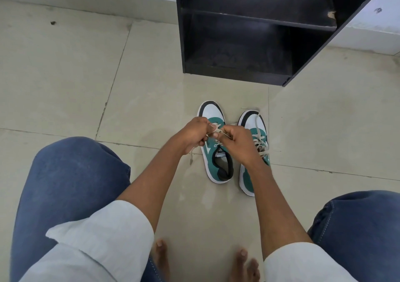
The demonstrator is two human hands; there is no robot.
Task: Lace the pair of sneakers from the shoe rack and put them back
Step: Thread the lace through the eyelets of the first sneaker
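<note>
The two sneakers (217,152) were teal and white with black toe trim and cream laces (260,143), the shoe rack (249,43) was black, the floor tiles (65,76) beige, the jeans (69,184) blue, the sleeves (104,238) pale grey.

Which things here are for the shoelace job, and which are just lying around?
For the job:
left sneaker, being laced
its lace, pinched in the left hand and right hand
right sneaker, lace threaded, loose end trailing over its toe
black shoe rack, where they go back

Just there:
tiled floor
dark speck on the floor
</note>
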